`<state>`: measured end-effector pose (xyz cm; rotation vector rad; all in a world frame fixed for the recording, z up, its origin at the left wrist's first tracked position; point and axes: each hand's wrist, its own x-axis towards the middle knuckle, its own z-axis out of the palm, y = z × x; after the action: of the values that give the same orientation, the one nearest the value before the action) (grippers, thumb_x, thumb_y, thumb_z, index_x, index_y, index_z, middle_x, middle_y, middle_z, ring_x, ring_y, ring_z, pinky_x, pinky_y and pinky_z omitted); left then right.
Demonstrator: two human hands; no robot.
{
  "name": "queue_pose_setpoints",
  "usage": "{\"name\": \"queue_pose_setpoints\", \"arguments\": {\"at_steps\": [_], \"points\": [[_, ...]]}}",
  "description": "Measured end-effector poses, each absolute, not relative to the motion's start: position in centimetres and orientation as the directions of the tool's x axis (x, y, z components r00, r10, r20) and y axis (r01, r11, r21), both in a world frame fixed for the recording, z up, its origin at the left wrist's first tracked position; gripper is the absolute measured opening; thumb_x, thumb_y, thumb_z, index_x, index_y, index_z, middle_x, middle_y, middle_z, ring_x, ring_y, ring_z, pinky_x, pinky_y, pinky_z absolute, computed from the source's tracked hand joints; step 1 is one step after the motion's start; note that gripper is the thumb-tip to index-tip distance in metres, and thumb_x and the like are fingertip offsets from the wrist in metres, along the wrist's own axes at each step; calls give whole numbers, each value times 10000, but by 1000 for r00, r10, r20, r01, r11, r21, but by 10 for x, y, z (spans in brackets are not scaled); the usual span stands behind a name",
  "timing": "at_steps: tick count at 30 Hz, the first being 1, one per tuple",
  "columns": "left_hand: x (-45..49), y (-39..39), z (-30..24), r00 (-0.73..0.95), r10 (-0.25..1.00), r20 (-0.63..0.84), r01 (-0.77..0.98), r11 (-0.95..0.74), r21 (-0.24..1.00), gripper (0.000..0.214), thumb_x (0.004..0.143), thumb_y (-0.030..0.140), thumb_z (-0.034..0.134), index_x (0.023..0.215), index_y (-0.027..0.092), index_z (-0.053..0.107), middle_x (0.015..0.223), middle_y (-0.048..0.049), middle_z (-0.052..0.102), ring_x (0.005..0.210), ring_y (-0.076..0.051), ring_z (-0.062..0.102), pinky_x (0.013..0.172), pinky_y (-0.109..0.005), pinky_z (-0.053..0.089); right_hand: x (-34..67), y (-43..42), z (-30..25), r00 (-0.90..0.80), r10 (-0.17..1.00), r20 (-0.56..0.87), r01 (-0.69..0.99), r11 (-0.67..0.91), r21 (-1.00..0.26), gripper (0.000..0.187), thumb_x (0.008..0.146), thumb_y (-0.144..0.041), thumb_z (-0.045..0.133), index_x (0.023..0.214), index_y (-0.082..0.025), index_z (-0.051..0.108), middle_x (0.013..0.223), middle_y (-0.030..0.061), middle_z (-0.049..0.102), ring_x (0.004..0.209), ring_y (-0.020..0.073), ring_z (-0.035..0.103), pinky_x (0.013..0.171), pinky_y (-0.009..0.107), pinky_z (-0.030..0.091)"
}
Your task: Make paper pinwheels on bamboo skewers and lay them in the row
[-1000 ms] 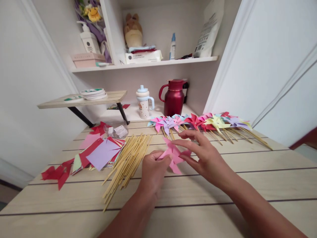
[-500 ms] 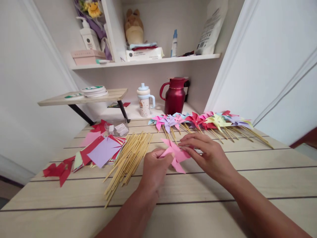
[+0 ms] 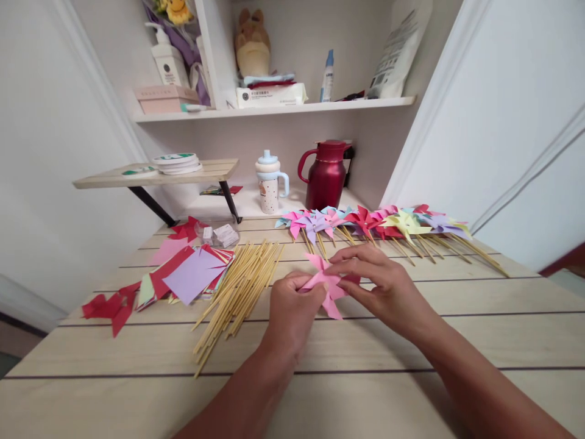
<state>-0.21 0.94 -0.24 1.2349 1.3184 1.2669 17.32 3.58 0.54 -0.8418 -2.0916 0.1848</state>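
Observation:
A pink paper pinwheel [image 3: 333,291] with folded blades is between my two hands, above the table. My left hand [image 3: 296,311] pinches its left side, thumb on top near the middle. On the other side, my right hand [image 3: 377,280] holds the right blade between thumb and fingers, the remaining fingers curved above it. No stick shows on this pinwheel. To the left of my left hand lies a loose heap of thin wooden sticks [image 3: 240,292]. Finished pinwheels on sticks [image 3: 406,224] lie in a row behind my right hand.
Left of the sticks are a stack of coloured paper sheets [image 3: 189,277], a red folded paper piece [image 3: 109,308] and small clear boxes [image 3: 225,235]. At the back stand a speckled cup [image 3: 269,192], a red thermos jug [image 3: 326,177] and a small raised stand [image 3: 210,169] with tape rolls [image 3: 177,164].
The view has shifted slightly. My left thumb has moved toward the pinwheel's middle, and my right fingers now grip the right blade, which looks more turned up.

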Motion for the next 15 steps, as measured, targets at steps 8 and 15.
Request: {"name": "queue_pose_setpoints", "arguments": {"at_steps": [8,15], "points": [[-2,10,-4,-76,997,21,32,-18,999,177,715,247,657,562,160,657,696,-27,600,676,-156,527,639,-262,400,167,35,2,-251,716,651,543,661,-517,95,905,-230,625,873,-260,709,902,52,719,850,229,650,700,370,543],[-3,8,-4,-130,991,-16,60,24,998,218,722,289,652,538,181,607,578,34,444,571,-120,403,561,-251,304,169,35,5,-239,772,589,407,630,-661,68,879,-287,679,842,-265,732,949,46,723,964,237,662,824,384,530]]}}
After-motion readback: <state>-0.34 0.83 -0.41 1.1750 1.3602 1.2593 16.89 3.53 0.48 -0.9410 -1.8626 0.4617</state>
